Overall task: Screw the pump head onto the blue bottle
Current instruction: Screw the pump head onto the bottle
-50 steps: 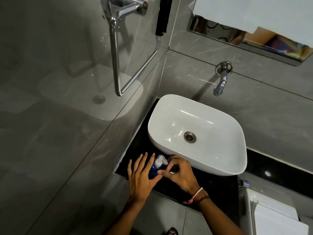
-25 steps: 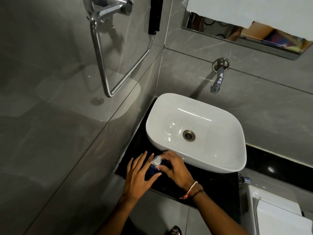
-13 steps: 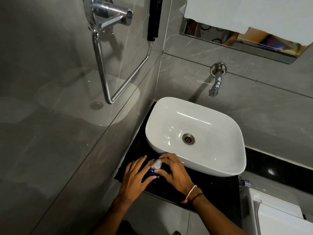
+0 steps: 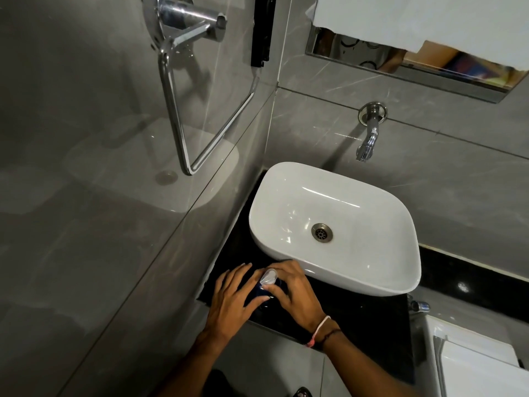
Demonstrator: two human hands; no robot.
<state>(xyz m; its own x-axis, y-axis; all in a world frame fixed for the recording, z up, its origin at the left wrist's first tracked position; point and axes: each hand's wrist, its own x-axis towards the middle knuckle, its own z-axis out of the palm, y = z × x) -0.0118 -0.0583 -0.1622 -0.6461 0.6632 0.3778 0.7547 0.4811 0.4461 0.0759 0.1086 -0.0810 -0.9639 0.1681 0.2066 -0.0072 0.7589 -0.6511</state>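
Note:
The blue bottle (image 4: 257, 291) stands on the black counter (image 4: 343, 310), just in front of the white basin's near left corner. Only a small dark-blue patch of it shows between my hands. My left hand (image 4: 232, 302) wraps the bottle from the left, with the thumb across its front. The white pump head (image 4: 268, 277) sits on top of the bottle. My right hand (image 4: 292, 293) curls around the pump head from the right, fingertips on its collar. A pink and a black band ring my right wrist.
The white basin (image 4: 337, 202) fills the counter behind the bottle, with a chrome wall tap (image 4: 367, 138) above it. A chrome towel bar (image 4: 183, 104) hangs on the grey tiled wall at left. A white toilet cistern (image 4: 472, 356) stands at lower right.
The pump head has turned on the bottle between my fingers, its nozzle swinging round to the left. Both hands have stayed on the bottle, and the view shifted slightly.

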